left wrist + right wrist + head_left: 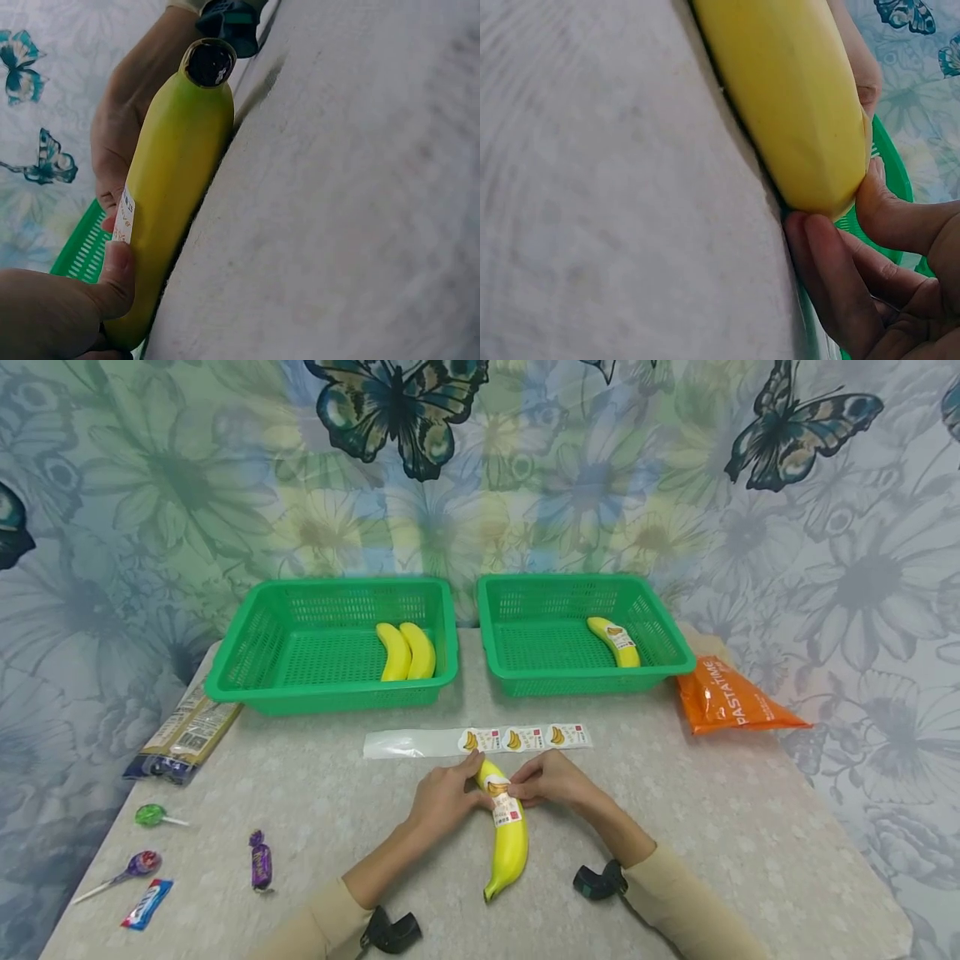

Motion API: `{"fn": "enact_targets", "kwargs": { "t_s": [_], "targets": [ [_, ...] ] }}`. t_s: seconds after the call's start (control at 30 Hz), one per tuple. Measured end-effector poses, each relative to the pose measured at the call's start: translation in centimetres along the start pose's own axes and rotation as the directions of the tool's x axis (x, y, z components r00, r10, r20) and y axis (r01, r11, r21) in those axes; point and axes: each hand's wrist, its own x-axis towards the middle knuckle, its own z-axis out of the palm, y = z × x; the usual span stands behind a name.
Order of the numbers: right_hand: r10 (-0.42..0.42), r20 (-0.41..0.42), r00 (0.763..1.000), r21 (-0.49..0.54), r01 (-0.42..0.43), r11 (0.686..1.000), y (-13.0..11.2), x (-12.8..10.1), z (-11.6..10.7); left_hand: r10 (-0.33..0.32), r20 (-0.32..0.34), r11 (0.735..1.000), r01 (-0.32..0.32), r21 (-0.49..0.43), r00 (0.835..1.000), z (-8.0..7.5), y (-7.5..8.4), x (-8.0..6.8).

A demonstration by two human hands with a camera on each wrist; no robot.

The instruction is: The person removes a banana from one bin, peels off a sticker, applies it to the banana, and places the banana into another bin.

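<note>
Item: one banana [510, 856], lying on the tabletop [637, 768] between the fingers of both hands, its dark-tipped end toward me. Item: one label [506, 811] along its upper side, between the two thumbs. Item: left hand [448, 795], thumb and fingers gripping the far part of the banana. Item: right hand [553, 779], thumb at the label's edge, fingers curled against the side, pinching the fruit. Item: one strip [408, 744] just beyond the fingers, three labels on it. Item: left basket [330, 700] and right basket [592, 683], farther beyond. Step, as I judge it: bedding the label down. I would steady the fruit lightly with the left fingers against rolling, smooth from the label's middle outward along the curve, and press each corner last.
</note>
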Motion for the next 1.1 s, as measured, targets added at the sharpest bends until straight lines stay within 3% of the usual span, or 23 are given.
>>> {"fn": "enact_targets", "kwargs": {
  "t_s": [0.23,0.33,0.57,0.73,0.87,1.1],
  "targets": [
    [0.002,-0.006,1.000,-0.001,-0.002,1.000,-0.3,-0.3,0.1,0.036,-0.048,0.999,-0.036,-0.001,0.998,0.0,-0.1,-0.1],
    [-0.001,0.003,1.000,0.005,0.001,1.000,-0.5,-0.4,-0.3,0.045,-0.036,0.999,-0.046,-0.012,0.998,-0.1,-0.1,0.1],
    [0.011,0.007,1.000,0.011,-0.012,1.000,-0.7,-0.6,-0.9,0.080,0.091,0.985,-0.065,-0.159,0.993,-0.6,-0.1,0.4],
    [0.007,0.003,1.000,-0.010,-0.007,1.000,-0.8,-0.8,-0.6,0.030,0.178,0.972,0.012,-0.235,0.984,-1.0,0.0,-0.7],
    [-0.008,-0.025,1.000,-0.062,0.006,0.998,-1.0,-1.3,-0.2,0.011,0.217,0.967,0.044,-0.250,0.976,-0.9,0.2,-1.7],
    [-0.006,-0.087,0.996,-0.202,-0.012,0.979,-1.4,-2.2,0.8,0.058,0.258,0.979,-0.005,-0.203,0.964,-0.5,0.1,-2.6]
  ]
}}
